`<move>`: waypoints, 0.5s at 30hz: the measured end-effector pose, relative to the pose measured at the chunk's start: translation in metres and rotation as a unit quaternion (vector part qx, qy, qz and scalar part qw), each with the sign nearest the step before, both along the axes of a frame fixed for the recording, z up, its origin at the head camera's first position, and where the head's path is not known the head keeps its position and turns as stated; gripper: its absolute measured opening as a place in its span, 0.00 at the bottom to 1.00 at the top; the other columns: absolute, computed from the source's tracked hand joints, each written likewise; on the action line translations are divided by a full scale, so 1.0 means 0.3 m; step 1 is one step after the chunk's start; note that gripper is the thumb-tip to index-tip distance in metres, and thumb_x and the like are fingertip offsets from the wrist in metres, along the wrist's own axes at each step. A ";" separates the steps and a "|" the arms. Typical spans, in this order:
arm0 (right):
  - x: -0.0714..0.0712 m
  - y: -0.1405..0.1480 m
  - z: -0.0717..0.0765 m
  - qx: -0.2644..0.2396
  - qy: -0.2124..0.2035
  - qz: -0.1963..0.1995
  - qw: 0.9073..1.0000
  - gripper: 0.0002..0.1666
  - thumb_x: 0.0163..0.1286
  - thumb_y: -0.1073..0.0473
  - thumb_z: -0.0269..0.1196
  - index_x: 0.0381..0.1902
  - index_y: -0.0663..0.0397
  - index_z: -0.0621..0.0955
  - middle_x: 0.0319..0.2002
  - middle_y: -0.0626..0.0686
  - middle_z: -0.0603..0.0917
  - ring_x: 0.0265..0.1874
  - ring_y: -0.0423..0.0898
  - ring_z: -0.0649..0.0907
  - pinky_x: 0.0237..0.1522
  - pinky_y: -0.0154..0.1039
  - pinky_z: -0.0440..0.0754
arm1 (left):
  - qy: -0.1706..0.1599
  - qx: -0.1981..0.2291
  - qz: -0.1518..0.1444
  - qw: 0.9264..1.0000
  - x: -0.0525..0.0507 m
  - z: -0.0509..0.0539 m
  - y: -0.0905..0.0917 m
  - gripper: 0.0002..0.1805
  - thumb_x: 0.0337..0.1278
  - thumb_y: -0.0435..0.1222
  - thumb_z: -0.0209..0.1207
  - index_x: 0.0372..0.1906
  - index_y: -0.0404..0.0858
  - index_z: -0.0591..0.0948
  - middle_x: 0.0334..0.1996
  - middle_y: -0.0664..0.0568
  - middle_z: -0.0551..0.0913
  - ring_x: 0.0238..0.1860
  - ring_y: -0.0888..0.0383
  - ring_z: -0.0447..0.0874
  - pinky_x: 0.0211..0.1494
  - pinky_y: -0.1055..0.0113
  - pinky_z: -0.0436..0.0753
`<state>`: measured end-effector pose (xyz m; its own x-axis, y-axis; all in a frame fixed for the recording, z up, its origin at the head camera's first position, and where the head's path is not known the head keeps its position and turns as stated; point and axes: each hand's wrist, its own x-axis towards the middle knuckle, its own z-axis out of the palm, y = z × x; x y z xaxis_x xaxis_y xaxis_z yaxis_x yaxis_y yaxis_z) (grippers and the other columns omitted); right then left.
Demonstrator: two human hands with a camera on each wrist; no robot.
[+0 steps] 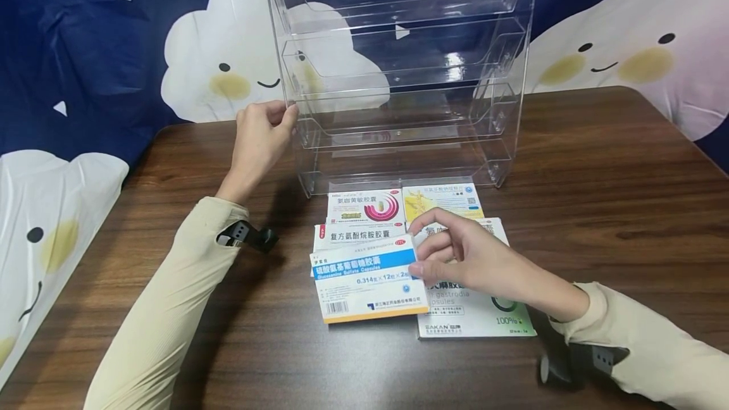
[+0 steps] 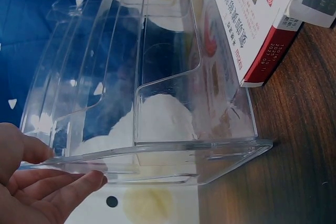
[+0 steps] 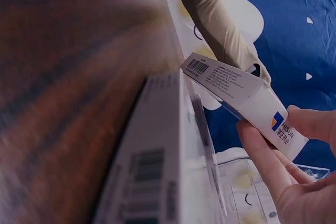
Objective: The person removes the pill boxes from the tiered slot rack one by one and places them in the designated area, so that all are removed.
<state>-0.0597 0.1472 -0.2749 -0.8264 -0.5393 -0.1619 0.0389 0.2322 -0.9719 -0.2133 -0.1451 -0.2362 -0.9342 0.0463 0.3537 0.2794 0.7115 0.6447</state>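
A clear acrylic rack (image 1: pixel 398 74) with several tiers stands on the table. My left hand (image 1: pixel 262 141) pinches its left side panel, and in the left wrist view the thumb and fingers lie on either side of that panel's edge. My right hand (image 1: pixel 467 258) pinches the right end of a white and blue medicine box (image 1: pixel 367 283), thumb on top. This box is tilted and overlaps another box (image 1: pixel 361 235) behind it. In the right wrist view the held medicine box (image 3: pixel 252 103) shows its end with a blue and orange logo.
More medicine boxes lie in front of the rack: a white and pink one (image 1: pixel 364 206), a white and yellow one (image 1: pixel 444 200), and a large white and green one (image 1: pixel 478 324). Brown wooden table (image 1: pixel 598 182) surrounds them. A blue cloud-patterned cloth (image 1: pixel 102 49) hangs behind.
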 end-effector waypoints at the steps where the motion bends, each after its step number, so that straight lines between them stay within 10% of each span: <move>1: 0.005 -0.002 -0.002 0.000 -0.001 0.003 1.000 0.29 0.62 0.64 0.68 0.55 0.66 0.66 0.36 0.58 0.86 0.34 0.52 0.86 0.38 0.41 0.83 | -0.001 0.001 0.000 1.000 0.000 0.000 0.000 0.15 0.68 0.39 0.52 0.43 0.36 0.87 0.29 0.43 0.88 0.25 0.62 0.78 0.38 0.69 0.70; 15: 0.084 -0.032 -0.028 0.018 0.033 0.043 0.998 0.31 0.60 0.58 0.70 0.55 0.60 0.67 0.30 0.51 0.85 0.27 0.47 0.84 0.28 0.33 0.78 | -0.004 0.003 0.007 1.000 0.002 -0.002 0.002 0.15 0.68 0.40 0.52 0.46 0.37 0.86 0.29 0.44 0.88 0.24 0.63 0.78 0.34 0.71 0.70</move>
